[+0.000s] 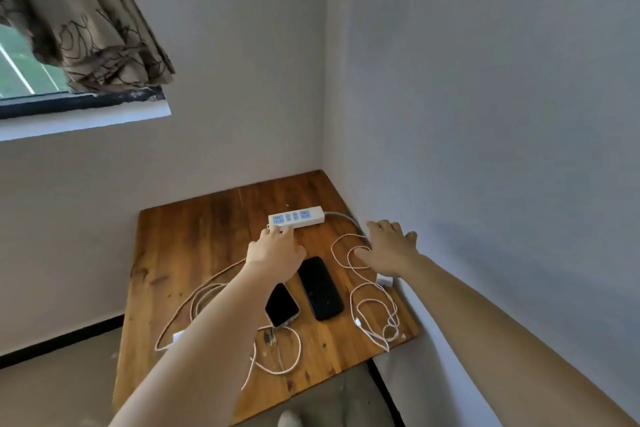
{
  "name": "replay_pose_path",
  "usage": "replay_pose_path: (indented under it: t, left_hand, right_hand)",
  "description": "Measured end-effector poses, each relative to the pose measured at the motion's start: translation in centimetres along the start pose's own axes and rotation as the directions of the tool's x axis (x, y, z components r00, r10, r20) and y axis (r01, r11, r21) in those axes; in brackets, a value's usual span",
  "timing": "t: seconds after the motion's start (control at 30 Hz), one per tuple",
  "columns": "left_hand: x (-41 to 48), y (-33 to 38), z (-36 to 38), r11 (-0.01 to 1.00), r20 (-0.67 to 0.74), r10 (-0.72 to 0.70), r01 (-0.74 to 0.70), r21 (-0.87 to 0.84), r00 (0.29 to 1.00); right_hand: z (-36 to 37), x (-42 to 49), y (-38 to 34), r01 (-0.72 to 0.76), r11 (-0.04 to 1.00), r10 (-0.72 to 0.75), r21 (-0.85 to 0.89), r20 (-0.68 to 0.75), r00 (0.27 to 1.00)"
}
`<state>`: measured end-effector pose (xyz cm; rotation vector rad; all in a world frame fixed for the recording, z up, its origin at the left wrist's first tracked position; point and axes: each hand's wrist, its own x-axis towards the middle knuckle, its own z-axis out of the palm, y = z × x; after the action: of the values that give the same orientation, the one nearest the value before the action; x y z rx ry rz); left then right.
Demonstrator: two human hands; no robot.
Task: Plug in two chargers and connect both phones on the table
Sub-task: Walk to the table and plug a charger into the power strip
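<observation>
A white power strip (304, 215) lies at the far side of the wooden table (194, 239). My left hand (275, 255) reaches to its left end, fingers touching or gripping that end. My right hand (389, 251) hovers open, fingers spread, over a looped pink cable (372, 308) near the wall. A white charger plug (384, 280) peeks out under my right wrist. Two dark phones lie side by side: a larger one (320, 288) and a smaller one (282, 305). A second pink cable (277, 354) coils at the front left, and its white plug (178, 335) shows beside my left forearm.
The table stands in a corner, with white walls (485, 114) right behind and to the right. A window with a patterned curtain (79, 28) is at the upper left. The strip's grey cord (346, 218) runs to the right wall. The floor lies below the front edge.
</observation>
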<state>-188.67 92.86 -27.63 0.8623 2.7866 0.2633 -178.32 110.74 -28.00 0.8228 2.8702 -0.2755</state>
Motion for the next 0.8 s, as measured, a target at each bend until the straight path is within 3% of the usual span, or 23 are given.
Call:
replay_pose_path:
  t: [0.2, 0.4, 0.6, 0.7, 0.8]
  left_hand:
    - [8.8, -2.3, 5.4, 0.999, 0.190, 0.044, -0.048, 0.014, 0.981]
    - [13.1, -3.7, 11.5, 0.998, 0.301, 0.026, -0.009, -0.060, 0.953]
    - [16.4, -5.8, 16.6, 1.000, 0.395, 0.011, -0.005, -0.016, 0.918]
    - [18.5, -6.7, 18.3, 0.999, 0.395, 0.016, -0.028, 0.023, 0.919]
    - [19.8, -7.6, 19.1, 0.993, 0.399, 0.042, -0.082, 0.083, 0.916]
  right_hand:
    - [5.5, 6.8, 1.0, -0.154, 0.988, 0.149, 0.032, 0.130, 0.980]
    - [11.9, 10.0, 2.6, -0.292, 0.956, 0.274, 0.039, 0.243, 0.930]
    - [17.1, 11.7, 4.8, -0.463, 0.885, 0.456, 0.054, 0.107, 0.884]
    - [18.6, 13.2, 5.9, -0.462, 0.883, 0.467, -0.080, 0.079, 0.881]
    - [19.4, 14.3, 6.3, -0.469, 0.877, 0.478, -0.100, 0.095, 0.873]
